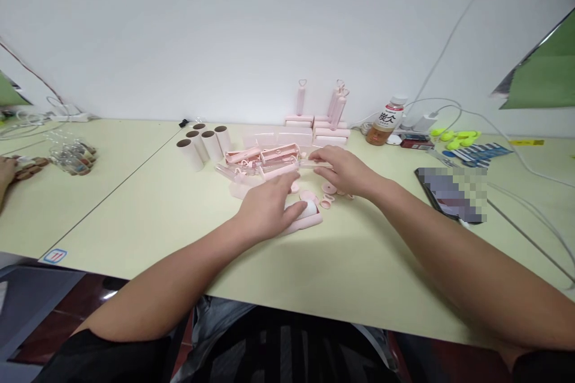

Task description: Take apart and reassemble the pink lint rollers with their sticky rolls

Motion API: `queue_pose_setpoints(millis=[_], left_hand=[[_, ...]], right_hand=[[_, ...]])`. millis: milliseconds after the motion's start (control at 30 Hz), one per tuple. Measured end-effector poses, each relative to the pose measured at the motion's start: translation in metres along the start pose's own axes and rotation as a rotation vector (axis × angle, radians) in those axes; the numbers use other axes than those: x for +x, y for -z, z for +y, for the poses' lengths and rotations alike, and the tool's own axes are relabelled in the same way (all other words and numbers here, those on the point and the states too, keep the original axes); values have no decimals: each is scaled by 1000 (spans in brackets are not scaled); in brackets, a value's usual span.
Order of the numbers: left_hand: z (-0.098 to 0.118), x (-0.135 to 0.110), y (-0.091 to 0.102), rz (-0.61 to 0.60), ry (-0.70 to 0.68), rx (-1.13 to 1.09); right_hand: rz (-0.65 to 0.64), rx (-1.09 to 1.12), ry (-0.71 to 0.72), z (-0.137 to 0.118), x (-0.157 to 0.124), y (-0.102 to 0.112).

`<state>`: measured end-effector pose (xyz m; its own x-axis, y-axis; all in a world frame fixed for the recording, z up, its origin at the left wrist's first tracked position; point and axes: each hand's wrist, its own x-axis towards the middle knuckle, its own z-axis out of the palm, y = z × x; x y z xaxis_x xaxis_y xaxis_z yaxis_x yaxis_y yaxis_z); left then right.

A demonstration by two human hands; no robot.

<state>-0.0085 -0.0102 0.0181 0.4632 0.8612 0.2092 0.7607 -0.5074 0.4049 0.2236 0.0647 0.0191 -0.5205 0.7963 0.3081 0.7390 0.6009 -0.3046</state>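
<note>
My left hand (268, 208) rests on a pink lint roller with a white roll (305, 215) lying on the pale table (148, 215); its fingers curl over the roller. My right hand (342, 169) reaches past it and pinches a thin pink handle piece (314, 163) at the edge of a pile of pink roller parts (263, 161). Small round pink caps (327, 196) lie between the two hands.
Several white paper rolls (203, 145) stand at the back left of the pile. Assembled pink rollers (323, 122) stand by the wall, beside a drink bottle (385, 122). A phone (449, 194), cables and yellow clips lie to the right. Another person's hand (5, 170) shows at far left.
</note>
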Motion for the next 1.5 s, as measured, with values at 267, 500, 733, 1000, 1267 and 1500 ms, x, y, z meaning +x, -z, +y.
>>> queue_pose_setpoints(millis=[267, 500, 733, 1000, 1267, 1500], left_hand=[[-6, 2, 2, 127, -178, -80], [-22, 10, 4, 171, -178, -353], [-25, 13, 5, 199, -169, -379], [-26, 13, 5, 160, -148, -406], [-26, 13, 5, 63, -131, -343], [-20, 10, 4, -13, -187, -253]], right_hand=[[-115, 911, -232, -61, -44, 10], [-5, 392, -171, -20, -73, 10], [-213, 1, -129, -16, -77, -17], [-226, 10, -173, -18, -73, -10], [111, 354, -137, -23, -79, 1], [139, 334, -67, -34, -81, 1]])
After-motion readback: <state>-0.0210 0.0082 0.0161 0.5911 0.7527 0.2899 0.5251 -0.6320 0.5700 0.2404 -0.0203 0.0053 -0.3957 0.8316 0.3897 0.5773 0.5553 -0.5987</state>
